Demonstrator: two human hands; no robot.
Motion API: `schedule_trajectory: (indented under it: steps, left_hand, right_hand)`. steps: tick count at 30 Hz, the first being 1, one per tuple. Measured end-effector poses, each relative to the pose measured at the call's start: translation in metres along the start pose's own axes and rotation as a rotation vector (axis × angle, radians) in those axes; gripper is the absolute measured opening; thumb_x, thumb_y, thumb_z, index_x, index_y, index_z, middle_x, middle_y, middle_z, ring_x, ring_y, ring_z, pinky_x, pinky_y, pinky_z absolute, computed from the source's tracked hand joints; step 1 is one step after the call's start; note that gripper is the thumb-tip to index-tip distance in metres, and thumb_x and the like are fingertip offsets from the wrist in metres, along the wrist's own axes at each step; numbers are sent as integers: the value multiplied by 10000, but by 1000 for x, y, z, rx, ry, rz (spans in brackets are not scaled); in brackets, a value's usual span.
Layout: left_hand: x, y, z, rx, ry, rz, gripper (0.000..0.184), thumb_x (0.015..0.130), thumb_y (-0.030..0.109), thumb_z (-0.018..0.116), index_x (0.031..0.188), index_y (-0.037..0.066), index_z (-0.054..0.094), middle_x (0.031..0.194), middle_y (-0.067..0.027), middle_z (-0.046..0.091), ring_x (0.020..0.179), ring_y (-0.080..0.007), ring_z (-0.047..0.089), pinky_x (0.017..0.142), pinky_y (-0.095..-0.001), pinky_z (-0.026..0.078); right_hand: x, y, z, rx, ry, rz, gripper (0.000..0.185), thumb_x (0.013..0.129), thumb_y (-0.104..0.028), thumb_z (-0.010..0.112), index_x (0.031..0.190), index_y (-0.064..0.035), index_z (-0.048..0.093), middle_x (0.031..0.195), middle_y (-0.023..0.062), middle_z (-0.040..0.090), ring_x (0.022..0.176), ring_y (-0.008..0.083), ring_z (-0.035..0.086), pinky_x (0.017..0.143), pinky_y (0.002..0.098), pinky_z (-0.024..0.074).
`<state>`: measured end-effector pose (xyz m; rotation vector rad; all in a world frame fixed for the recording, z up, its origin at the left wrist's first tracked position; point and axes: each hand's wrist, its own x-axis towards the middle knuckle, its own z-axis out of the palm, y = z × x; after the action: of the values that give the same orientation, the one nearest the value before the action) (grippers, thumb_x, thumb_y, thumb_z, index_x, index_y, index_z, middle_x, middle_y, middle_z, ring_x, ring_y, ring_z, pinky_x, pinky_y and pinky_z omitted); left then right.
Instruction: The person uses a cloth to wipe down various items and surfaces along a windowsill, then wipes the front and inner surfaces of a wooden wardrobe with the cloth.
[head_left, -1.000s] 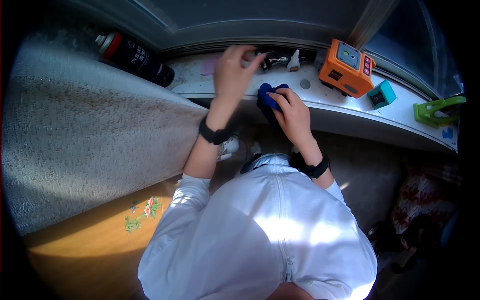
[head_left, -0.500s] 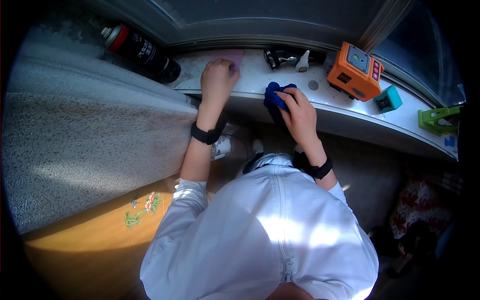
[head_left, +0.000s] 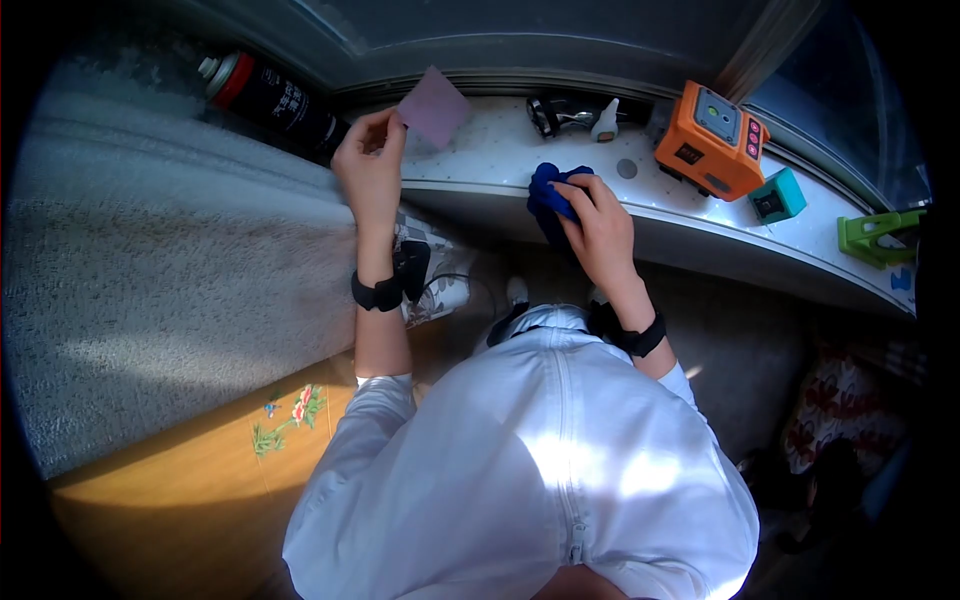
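Between the thumb and fingertips of my left hand (head_left: 371, 160) is one corner of a pinkish square paper (head_left: 436, 107), like a sticky note. The paper is tilted, over the left part of the white windowsill (head_left: 490, 172). My right hand (head_left: 600, 225) is closed on a bunched dark blue cloth (head_left: 556, 200) at the sill's front edge, and part of the cloth hangs down over that edge. Just left of my left hand lies a black spray can (head_left: 280, 103) with a red band and white nozzle.
A shiny metal object (head_left: 560, 116) with a white pointed piece (head_left: 606, 122), a grey disc (head_left: 627, 169), an orange laser-level-like device (head_left: 711, 140), a teal box (head_left: 777, 197) and a green tool (head_left: 875, 238) line the sill. A pale curtain (head_left: 180, 270) hangs at left.
My left hand has moved left and toward me, lifting the paper from the sill by its corner. My right hand and the blue cloth have stayed in place.
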<state>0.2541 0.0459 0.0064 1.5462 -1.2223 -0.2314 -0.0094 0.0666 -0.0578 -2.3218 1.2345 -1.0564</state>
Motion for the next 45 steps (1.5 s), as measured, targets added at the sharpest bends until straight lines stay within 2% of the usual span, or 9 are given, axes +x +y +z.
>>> schedule_trajectory:
  steps: [4, 13, 19, 25, 31, 34, 40, 41, 45]
  left_hand:
    - [-1, -12, 1, -41, -81, -14, 156, 878, 101, 638, 974, -9, 692, 858, -86, 704, 795, -131, 674, 722, -239, 512]
    - [-1, -13, -4, -35, -49, -50, 179, 907, 96, 620, 1015, -41, 661, 900, -92, 692, 833, -136, 671, 746, -233, 493]
    - [-3, 3, -2, -1, -63, 113, 140, 890, 85, 627, 994, 21, 696, 906, -52, 677, 816, -124, 651, 709, -233, 494]
    - [0, 35, 25, -179, -261, 199, 133, 869, 82, 640, 977, 39, 706, 931, -43, 644, 799, -126, 607, 708, -227, 471]
    - [-2, 61, 60, -163, -607, 195, 131, 870, 75, 641, 974, 20, 698, 941, -37, 631, 841, -106, 601, 735, -220, 469]
    - [-4, 61, 75, -203, -646, 186, 137, 865, 80, 645, 977, 21, 696, 941, -40, 637, 834, -113, 613, 721, -226, 476]
    - [-16, 69, 105, -88, -688, 271, 142, 852, 69, 645, 978, 38, 702, 911, -42, 645, 783, -116, 622, 688, -229, 480]
    - [-17, 63, 112, -79, -635, 321, 149, 827, 79, 675, 971, 46, 691, 836, -26, 638, 718, -96, 597, 645, -217, 467]
    - [-13, 57, 117, -87, -542, 197, 250, 769, 118, 747, 996, 77, 651, 715, 11, 599, 618, -56, 522, 569, -194, 418]
  right_hand:
    - [0, 0, 0, -6, -9, -2, 377, 740, -23, 700, 1095, -104, 606, 1070, 89, 562, 939, 265, 599, 755, 323, 516]
    - [0, 2, 0, 1, 11, -29, 384, 729, -18, 698, 1091, -103, 603, 1064, 85, 558, 932, 261, 598, 749, 325, 511]
    - [-1, 2, 0, 17, 18, -25, 404, 706, -10, 694, 1087, -102, 596, 1053, 81, 554, 926, 265, 592, 740, 334, 508]
    - [-1, 2, 0, 24, 15, -21, 423, 694, -6, 696, 1092, -105, 594, 1051, 77, 555, 933, 266, 591, 746, 339, 508]
    - [-2, 1, -3, 35, -11, -10, 373, 741, -27, 679, 1100, -94, 602, 1076, 96, 560, 951, 289, 594, 776, 351, 508]
    - [-2, 1, -2, 35, 28, -36, 442, 673, 1, 701, 1089, -101, 591, 1038, 79, 557, 941, 274, 590, 761, 352, 507]
    - [-4, 3, 0, 17, 47, -58, 461, 651, 0, 703, 1086, -100, 591, 1039, 76, 556, 930, 274, 587, 759, 354, 506]
    - [-4, 3, 0, 21, 49, -57, 459, 651, -2, 703, 1085, -98, 592, 1037, 77, 558, 928, 274, 588, 758, 355, 506]
    - [-5, 6, 1, 67, 52, -55, 441, 658, -14, 704, 1079, -91, 596, 1024, 81, 569, 917, 280, 594, 756, 362, 505]
